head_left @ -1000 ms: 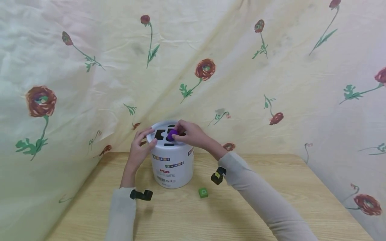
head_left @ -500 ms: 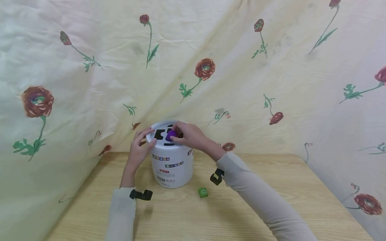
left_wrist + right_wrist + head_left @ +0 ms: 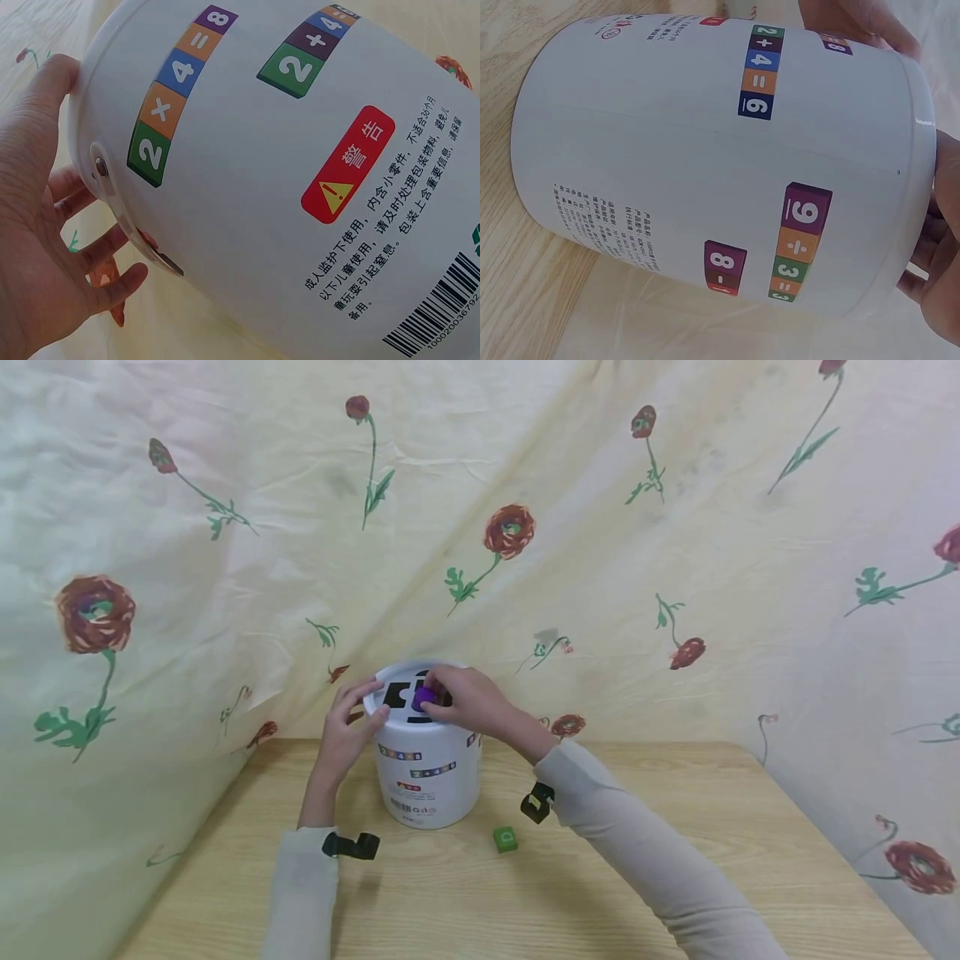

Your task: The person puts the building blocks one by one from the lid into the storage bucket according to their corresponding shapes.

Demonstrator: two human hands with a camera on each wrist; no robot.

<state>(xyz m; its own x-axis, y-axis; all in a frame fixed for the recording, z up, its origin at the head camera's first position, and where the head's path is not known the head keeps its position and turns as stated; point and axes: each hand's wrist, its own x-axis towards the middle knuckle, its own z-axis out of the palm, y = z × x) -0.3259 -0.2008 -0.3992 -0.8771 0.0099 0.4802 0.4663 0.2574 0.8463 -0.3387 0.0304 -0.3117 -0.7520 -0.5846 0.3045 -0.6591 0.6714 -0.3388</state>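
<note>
A white bucket (image 3: 429, 747) with printed sums stands upright on the table; its lid has black cut-outs of several shapes. My left hand (image 3: 347, 727) holds the bucket's left side at the rim, thumb in front and fingers spread towards the back. The left wrist view shows those fingers (image 3: 112, 247) by the handle's hinge. My right hand (image 3: 476, 702) pinches a small purple block (image 3: 423, 697) between thumb and fingers, right at the cut-outs in the middle of the lid. In the right wrist view the block is hidden behind the rim.
A green cube (image 3: 506, 839) marked with a letter lies on the wooden table (image 3: 645, 852), in front and to the right of the bucket. Flowered cloth (image 3: 570, 552) hangs behind the table and along both sides.
My right hand has shifted slightly left and down with the purple block, from the right of the lid's centre to its middle. The left hand, bucket and green cube stay in place.
</note>
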